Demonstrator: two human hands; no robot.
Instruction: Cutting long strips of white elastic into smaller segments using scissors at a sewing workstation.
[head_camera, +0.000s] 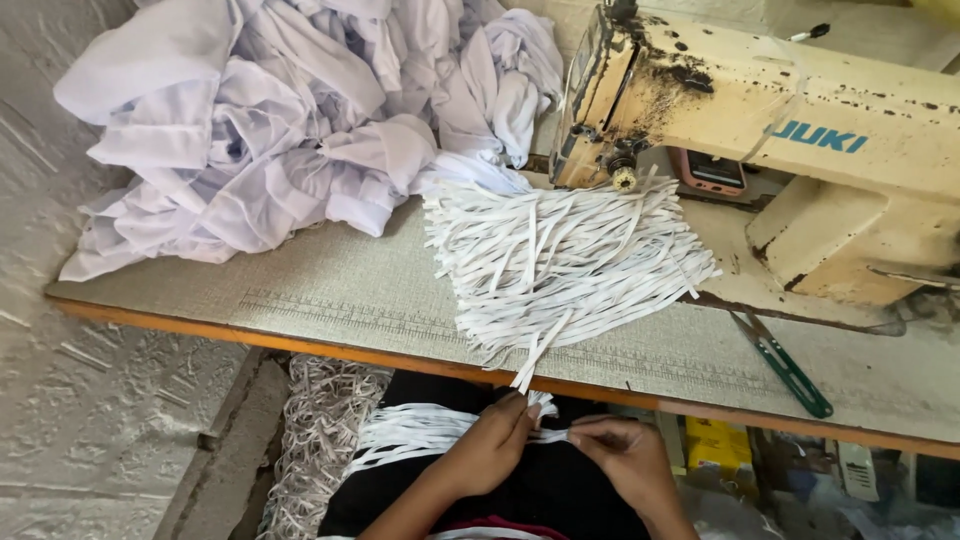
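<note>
Standing by the sewing table (330, 290) here, and going from the left: there's a big rumpled heap of pale lilac-white garments (290, 120), soft thin cloth, all folds and sleeves, piled on the far corner of the speckled grey tabletop with its orange edge. Below that edge on the floor side is a loose tangle of white offcut strips (320, 440). In the middle of the table sits a fat fanned stack of flat white elastic strips (560, 265), narrow ribbon-like pieces all cut about alike, a few ends drooping over the front edge. Down in the person's lap there's another bundle of the same strips (410, 430) lying across dark cloth. The left hand (495, 445) is closed around the end of that bundle, fingers pinched on it, and the right hand (625, 455) is pinching a strip end just beside it, fingertips nearly touching the left. Looks to me like they're at the sorting or evening-up stage, and pulling one strip clean would need a light two-finger grip. Further right is a worn cream sewing machine (800, 140), chipped and stained, with green-handled snips (785, 365) lying on the table in front of it.
</note>
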